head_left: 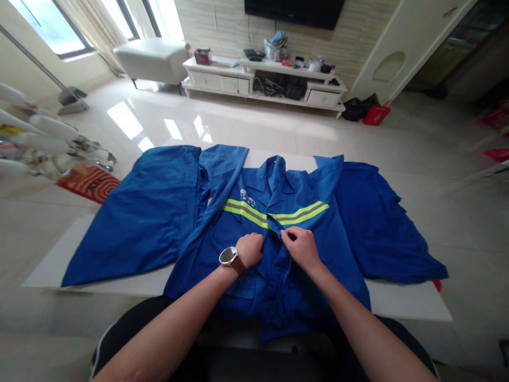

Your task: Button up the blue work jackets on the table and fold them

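A blue work jacket (234,249) lies spread front up on a white table (409,302), its collar toward the far edge and a yellow-green reflective stripe across the chest. My right hand (300,246) pinches the edge of the front opening just below the stripe and lifts it slightly. Close beside it, my left hand (249,249), with a watch on the wrist, rests closed on the other front panel; what its curled fingers hold, if anything, is hidden. Folded blue garments lie on both sides, one at the left (139,217) and one at the right (382,228).
Beyond the table stands a low white TV cabinet (218,79) with small items on it. A white bench (151,58) is at the back left. A red patterned bag (89,183) sits by the table's left side, and a red bag (376,115) is on the floor beyond.
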Demonstrator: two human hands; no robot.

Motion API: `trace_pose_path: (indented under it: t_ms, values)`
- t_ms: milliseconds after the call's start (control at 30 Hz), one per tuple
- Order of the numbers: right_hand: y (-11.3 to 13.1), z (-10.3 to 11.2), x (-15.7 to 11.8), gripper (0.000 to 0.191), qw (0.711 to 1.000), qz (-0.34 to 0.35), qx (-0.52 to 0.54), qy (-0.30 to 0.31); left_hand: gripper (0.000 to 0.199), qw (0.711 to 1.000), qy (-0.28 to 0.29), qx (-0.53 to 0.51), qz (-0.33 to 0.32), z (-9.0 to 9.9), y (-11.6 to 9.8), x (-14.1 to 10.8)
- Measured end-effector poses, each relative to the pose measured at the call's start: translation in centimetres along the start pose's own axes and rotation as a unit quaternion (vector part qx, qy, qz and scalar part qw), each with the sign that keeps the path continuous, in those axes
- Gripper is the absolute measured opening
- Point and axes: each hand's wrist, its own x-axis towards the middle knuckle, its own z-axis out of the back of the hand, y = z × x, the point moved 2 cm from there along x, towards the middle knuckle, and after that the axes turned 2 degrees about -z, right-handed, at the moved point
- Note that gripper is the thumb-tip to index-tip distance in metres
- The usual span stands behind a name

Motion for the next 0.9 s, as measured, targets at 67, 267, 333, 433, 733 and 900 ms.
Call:
trace_pose_path:
  t_ms: [67,267,333,433,733,900]
  values:
    - [0.0,0.0,0.0,0.030,1.000,0.003,0.007,0.004,0.011,1.000,-0.001,-0.015,0.002,0.0,-0.1,0.0]
    - [0.6,0.4,-0.3,0.033,0.999,0.036,0.006,-0.015,0.021,0.994,-0.050,-0.091,0.030,1.0,-0.2,0.5]
    - [1.1,0.4,-0.7,0.036,0.997,0.071,-0.006,-0.022,0.032,0.981,-0.060,-0.180,0.036,1.2,0.0,1.0]
    - [1.7,0.0,-1.5,0.039,0.992,0.120,-0.030,-0.009,0.040,0.911,-0.035,-0.408,0.044,1.2,0.4,2.2]
    - [1.9,-1.3,-2.6,0.035,0.975,0.192,-0.102,0.043,0.012,0.872,-0.096,-0.479,-0.003,0.7,0.3,2.9]
    - [1.6,-0.8,-1.4,0.019,0.985,0.114,-0.133,-0.003,0.014,0.925,-0.144,-0.346,-0.066,1.7,-0.7,1.7]
